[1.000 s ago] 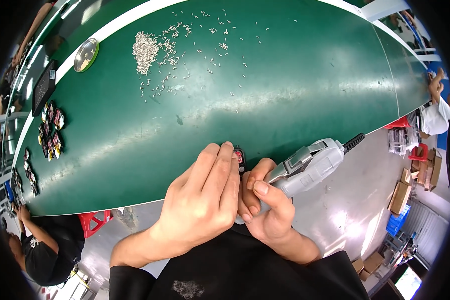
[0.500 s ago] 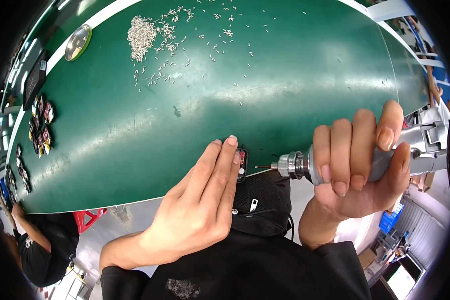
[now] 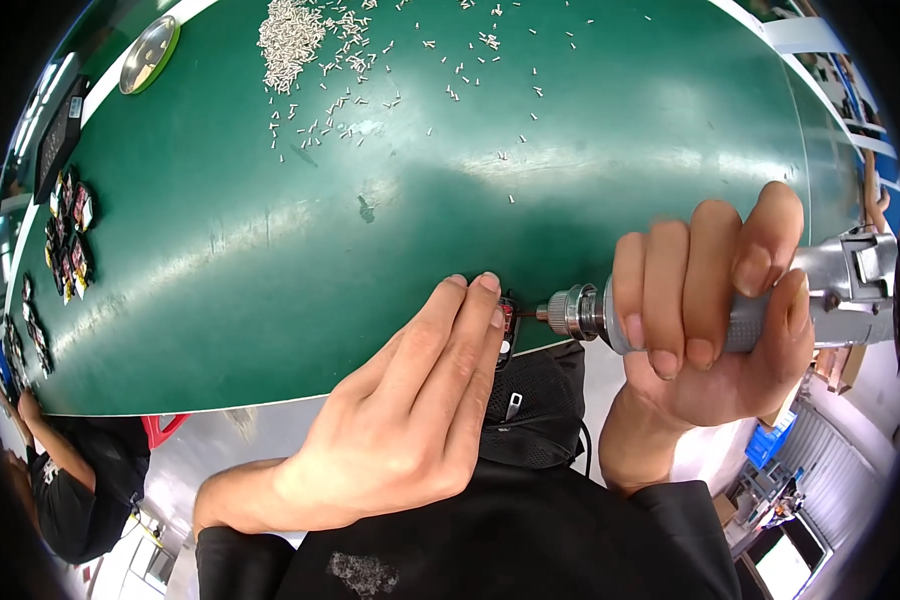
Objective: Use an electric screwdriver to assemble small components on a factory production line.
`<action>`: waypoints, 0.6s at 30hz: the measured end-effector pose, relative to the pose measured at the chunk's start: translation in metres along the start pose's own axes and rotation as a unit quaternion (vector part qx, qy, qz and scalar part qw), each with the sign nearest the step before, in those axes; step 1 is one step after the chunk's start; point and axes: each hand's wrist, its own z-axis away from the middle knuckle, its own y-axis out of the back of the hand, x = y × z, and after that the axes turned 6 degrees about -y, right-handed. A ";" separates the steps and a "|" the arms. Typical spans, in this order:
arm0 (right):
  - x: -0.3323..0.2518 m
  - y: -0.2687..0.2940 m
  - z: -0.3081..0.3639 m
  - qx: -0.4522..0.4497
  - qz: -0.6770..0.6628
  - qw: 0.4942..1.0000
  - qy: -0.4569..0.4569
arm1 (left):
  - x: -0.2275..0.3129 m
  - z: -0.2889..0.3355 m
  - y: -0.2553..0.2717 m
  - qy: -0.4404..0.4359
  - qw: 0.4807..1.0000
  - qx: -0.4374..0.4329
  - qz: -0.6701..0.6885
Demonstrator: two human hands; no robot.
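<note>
At the near edge of the green table lies a small black device (image 3: 507, 337) with red and white parts on its face. My left hand (image 3: 400, 405) rests over it, fingers pressed together and holding it down; they cover its left part. My right hand (image 3: 715, 310) is wrapped round a grey electric screwdriver (image 3: 755, 325) held sideways. Its silver nose (image 3: 570, 312) points left, and the thin bit (image 3: 528, 315) reaches the device; whether it sits in a screw is too small to tell.
A heap of small silver screws (image 3: 290, 45) lies at the far left-centre, with loose ones scattered rightward. A round green-rimmed dish (image 3: 150, 58), a black box (image 3: 62, 140) and dark small parts (image 3: 70, 235) are at the left. A black bag (image 3: 535, 410) hangs below the edge; another person (image 3: 75, 480) works at lower left.
The screwdriver's bit has closed the small gap and now meets the device. My left hand stays on the device. The whole view has shifted slightly.
</note>
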 end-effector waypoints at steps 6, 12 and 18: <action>-0.016 -0.016 0.000 -0.018 0.089 0.994 -0.063 | 0.005 -0.004 0.005 0.025 0.998 -0.004 0.055; -0.008 -0.016 -0.005 -0.046 0.117 0.991 -0.042 | 0.003 -0.005 0.012 0.025 0.997 -0.039 0.065; -0.009 -0.018 -0.014 -0.076 0.141 0.987 -0.015 | 0.009 -0.001 0.010 0.037 0.999 -0.022 0.012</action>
